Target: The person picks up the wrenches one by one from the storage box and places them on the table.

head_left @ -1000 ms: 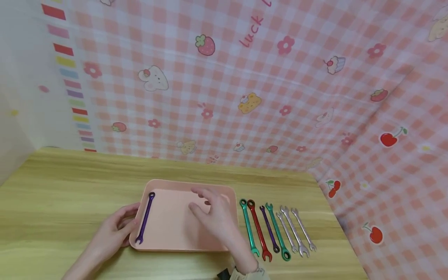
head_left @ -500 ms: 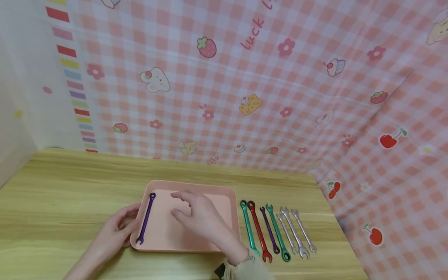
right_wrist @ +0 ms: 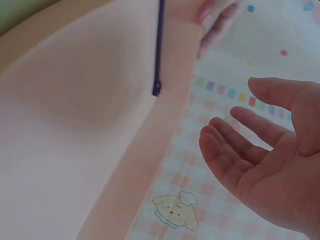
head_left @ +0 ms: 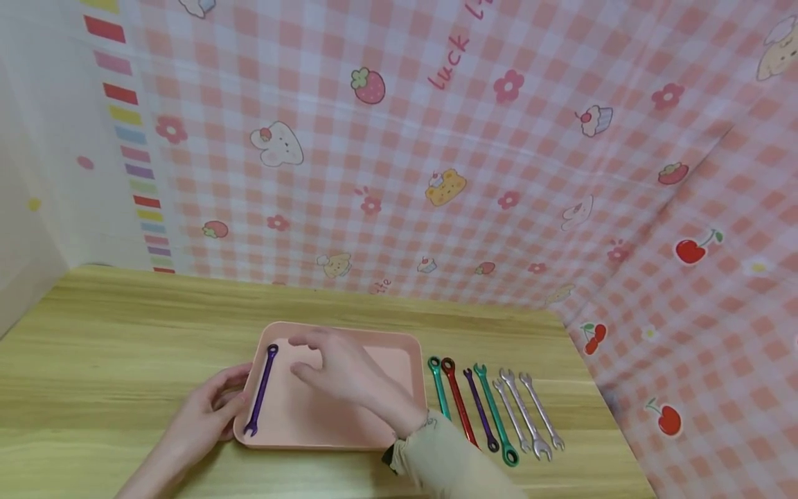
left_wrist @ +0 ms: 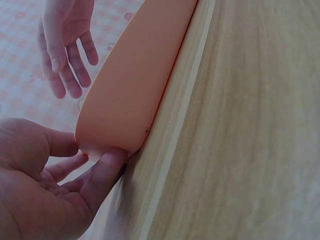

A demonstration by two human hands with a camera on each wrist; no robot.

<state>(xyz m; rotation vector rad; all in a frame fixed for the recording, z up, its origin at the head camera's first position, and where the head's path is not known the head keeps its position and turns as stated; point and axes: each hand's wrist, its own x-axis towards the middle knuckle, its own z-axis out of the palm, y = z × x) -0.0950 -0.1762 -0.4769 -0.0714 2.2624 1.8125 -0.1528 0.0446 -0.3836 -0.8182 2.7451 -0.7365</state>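
Observation:
A shallow pink tray (head_left: 337, 443) lies on the wooden table. My left hand (head_left: 202, 416) grips its left end; in the left wrist view, the thumb and fingers of this left hand (left_wrist: 55, 185) meet the tray's wall (left_wrist: 125, 90) at a corner. Inside the tray, along its left side, lies a purple combination wrench (head_left: 262, 391), ring end at the back. Above the tray hovers my right hand (head_left: 339, 367), fingers loosely bent and holding nothing. In the right wrist view this right hand (right_wrist: 270, 155) is apart from the purple wrench (right_wrist: 158, 55).
Right of the tray several wrenches lie in a row: a green one (head_left: 439, 388), a red one (head_left: 460, 398), a purple one (head_left: 480, 409), another green one (head_left: 495, 412) and silver ones (head_left: 526, 412). A checked pink cloth (head_left: 399, 159) hangs behind the table.
My right hand has moved left across the tray toward the purple wrench, its sleeve now covering the lower ends of the nearest green and red wrenches. My left hand stays at the tray.

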